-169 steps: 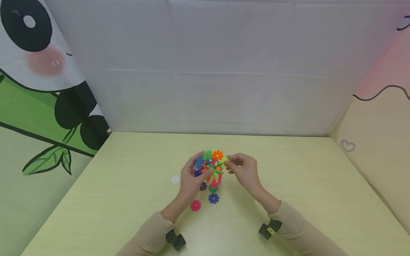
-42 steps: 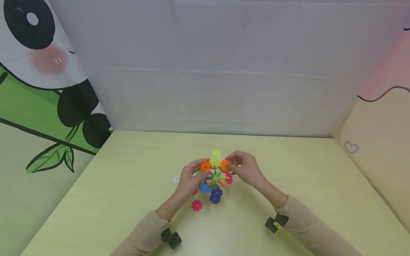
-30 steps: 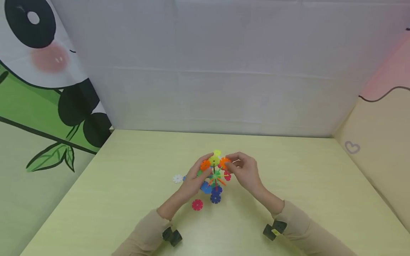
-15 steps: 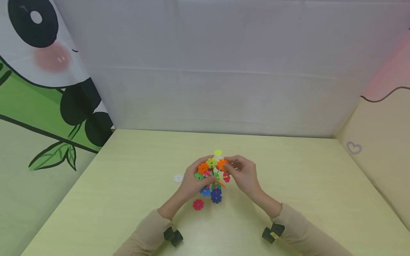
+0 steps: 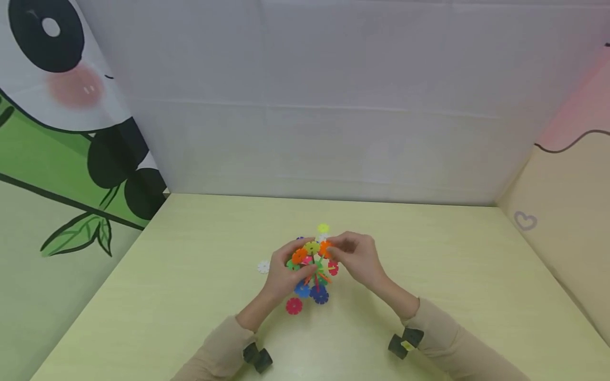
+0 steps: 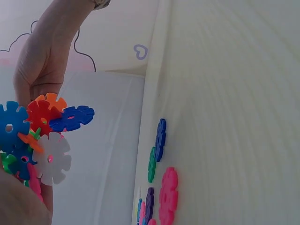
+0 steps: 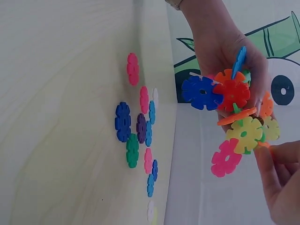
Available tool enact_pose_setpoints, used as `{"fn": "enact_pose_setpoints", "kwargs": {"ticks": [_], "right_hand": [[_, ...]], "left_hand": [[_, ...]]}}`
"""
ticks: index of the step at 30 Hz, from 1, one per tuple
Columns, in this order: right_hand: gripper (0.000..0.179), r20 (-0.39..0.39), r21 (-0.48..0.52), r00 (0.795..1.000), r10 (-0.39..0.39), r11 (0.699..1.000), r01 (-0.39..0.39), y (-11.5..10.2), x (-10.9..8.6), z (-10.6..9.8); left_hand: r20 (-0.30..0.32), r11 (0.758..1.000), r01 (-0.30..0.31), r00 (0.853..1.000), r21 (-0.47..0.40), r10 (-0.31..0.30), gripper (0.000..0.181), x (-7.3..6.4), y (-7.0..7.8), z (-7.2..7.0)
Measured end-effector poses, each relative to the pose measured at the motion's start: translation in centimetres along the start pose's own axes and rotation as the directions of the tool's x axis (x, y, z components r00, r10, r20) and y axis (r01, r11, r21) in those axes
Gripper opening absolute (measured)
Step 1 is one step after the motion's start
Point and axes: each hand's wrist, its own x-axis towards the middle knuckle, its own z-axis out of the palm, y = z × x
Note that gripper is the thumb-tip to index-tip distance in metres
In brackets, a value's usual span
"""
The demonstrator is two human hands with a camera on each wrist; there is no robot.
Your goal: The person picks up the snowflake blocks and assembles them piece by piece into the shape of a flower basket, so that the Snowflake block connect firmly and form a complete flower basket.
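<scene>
A ball-like cluster of notched plastic snowflake discs (image 7: 233, 96) in several colours is held above the table by my left hand (image 5: 283, 275), thumb in front and fingers behind. My right hand (image 5: 359, 259) pinches an orange disc (image 5: 325, 248) between thumb and fingertips at the cluster's upper right. In the right wrist view, that orange disc is mostly hidden behind the fingertips and a yellow disc (image 7: 244, 135). Whether it is fully slotted in I cannot tell. The left wrist view shows blue, red and white discs (image 6: 51, 159) on the cluster's other side.
Loose discs lie flat on the pale table (image 5: 429, 254) beneath and around the hands. Among them are a pink disc (image 5: 294, 306), a white one (image 5: 263, 266), a yellow one (image 5: 323, 228) and a green one (image 7: 132, 151). A white wall (image 5: 305, 148) stands behind.
Earlier, the right hand held a yellow disc at the cluster; now it pinches an orange one. The cluster has been turned, and lately both hands shifted slightly left and down with it.
</scene>
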Motion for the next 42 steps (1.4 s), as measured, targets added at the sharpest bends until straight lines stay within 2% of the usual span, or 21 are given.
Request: {"fn": "enact_pose_setpoints", "kwargs": {"ticks": [7,19,23,30,42], "right_hand": [[0.011,0.040,0.018,0.997,0.072,0.997,-0.073,0.0,0.2,-0.3],[0.012,0.045,-0.002,0.996,0.072,0.997,-0.072,0.1,0.2,-0.6],[0.012,0.018,0.004,0.998,0.067,0.998,-0.067,0.2,0.2,-0.5],[0.011,-0.081,0.060,0.995,0.060,0.997,-0.055,0.9,-0.1,-0.1],[0.011,-0.064,0.092,0.995,0.078,0.993,-0.072,1.0,-0.3,-0.3]], "left_hand": [[-0.035,1.000,0.019,0.999,-0.021,-0.019,0.041,-0.2,-0.1,0.3],[-0.042,1.000,-0.003,0.999,0.001,0.003,0.040,0.2,-0.4,0.2],[-0.060,1.000,0.023,0.998,-0.012,-0.023,0.041,0.4,-0.1,0.3],[-0.079,0.998,0.055,0.995,-0.020,-0.056,0.043,0.7,0.3,0.4],[-0.063,0.998,0.057,0.996,-0.041,-0.060,0.042,0.7,0.1,0.6]]}}
